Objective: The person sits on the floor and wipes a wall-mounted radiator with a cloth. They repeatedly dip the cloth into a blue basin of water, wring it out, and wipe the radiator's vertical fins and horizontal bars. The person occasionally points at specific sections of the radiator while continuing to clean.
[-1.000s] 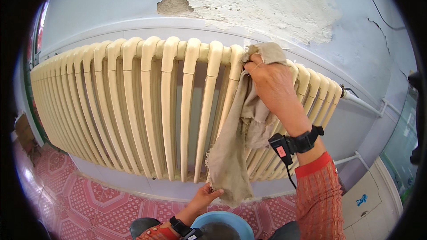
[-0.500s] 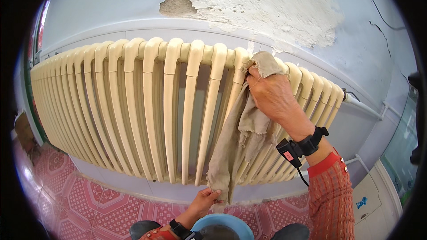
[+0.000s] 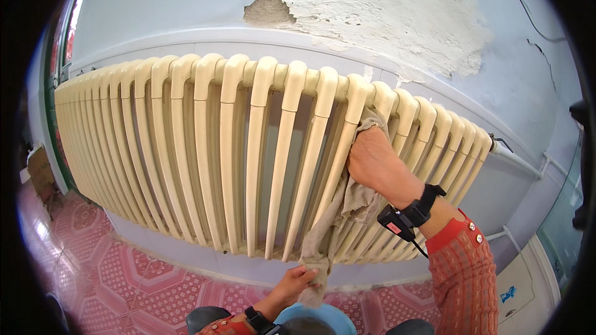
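Right hand (image 3: 375,160): we're pressing rag (image 3: 352,203) at radiator (image 3: 254,161), fingers hiding, grip unclear.
Left hand (image 3: 295,284): we're pinching rag below radiator.
Basin (image 3: 342,317): standing before radiator, cut off.

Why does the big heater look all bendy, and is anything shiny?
In the head view, the fisheye lens seems to bow the cream radiator; in that same head view, white glare shines on the pink floor at far left, and black rings the picture's edge.
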Tool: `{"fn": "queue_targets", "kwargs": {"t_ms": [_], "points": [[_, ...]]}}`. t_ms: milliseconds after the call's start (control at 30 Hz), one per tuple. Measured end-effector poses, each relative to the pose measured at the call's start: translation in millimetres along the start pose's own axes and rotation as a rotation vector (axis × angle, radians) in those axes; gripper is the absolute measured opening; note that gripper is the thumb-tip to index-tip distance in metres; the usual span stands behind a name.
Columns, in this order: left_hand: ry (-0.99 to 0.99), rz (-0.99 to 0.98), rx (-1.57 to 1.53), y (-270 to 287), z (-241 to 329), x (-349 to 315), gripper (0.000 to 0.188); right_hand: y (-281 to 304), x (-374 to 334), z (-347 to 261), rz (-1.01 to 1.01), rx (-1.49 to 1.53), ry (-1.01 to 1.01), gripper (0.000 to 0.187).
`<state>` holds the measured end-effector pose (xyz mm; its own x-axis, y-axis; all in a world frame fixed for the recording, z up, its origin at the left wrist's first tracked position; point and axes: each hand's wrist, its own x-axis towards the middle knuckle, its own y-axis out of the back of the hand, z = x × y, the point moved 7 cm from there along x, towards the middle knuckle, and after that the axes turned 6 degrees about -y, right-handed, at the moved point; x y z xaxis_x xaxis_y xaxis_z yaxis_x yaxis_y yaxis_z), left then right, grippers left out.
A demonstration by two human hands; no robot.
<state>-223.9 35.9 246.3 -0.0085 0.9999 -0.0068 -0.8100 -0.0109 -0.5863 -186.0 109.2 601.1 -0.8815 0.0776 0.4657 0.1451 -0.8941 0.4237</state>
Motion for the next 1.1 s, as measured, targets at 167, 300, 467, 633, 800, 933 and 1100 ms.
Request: {"fn": "queue_targets", "kwargs": {"t_ms": [167,300,467,633,800,933,1100], "points": [[-0.018,0.020,0.031,6.6,2.5,0.2,0.019,-39.1,-20.3,-34.0,-0.335,-0.036,0.049,0.016],[-0.028,0.128,-0.005,16.4,4.3,-5.7,0.009,-61.8,-47.3,-84.2,-0.484,0.063,0.055,0.015],[0.012,0.207,-0.001,29.9,7.2,-11.0,0.008,-71.2,-101.0,-170.5,-0.546,0.332,0.268,0.011],[-0.005,0.219,-0.064,28.9,10.3,-14.0,0.008,-29.0,-96.7,-146.6,-0.201,0.575,0.267,0.012],[-0.152,0.118,-0.165,20.0,20.4,-4.8,0.008,58.4,-44.5,-65.2,0.116,0.386,0.107,0.017],[-0.268,0.039,-0.220,14.8,29.7,1.7,0.009,96.9,13.5,5.0,0.168,0.234,-0.131,0.013],[-0.316,-0.034,-0.281,11.8,39.5,-0.9,0.012,82.7,36.0,10.4,0.075,0.018,-0.020,0.007]]}}
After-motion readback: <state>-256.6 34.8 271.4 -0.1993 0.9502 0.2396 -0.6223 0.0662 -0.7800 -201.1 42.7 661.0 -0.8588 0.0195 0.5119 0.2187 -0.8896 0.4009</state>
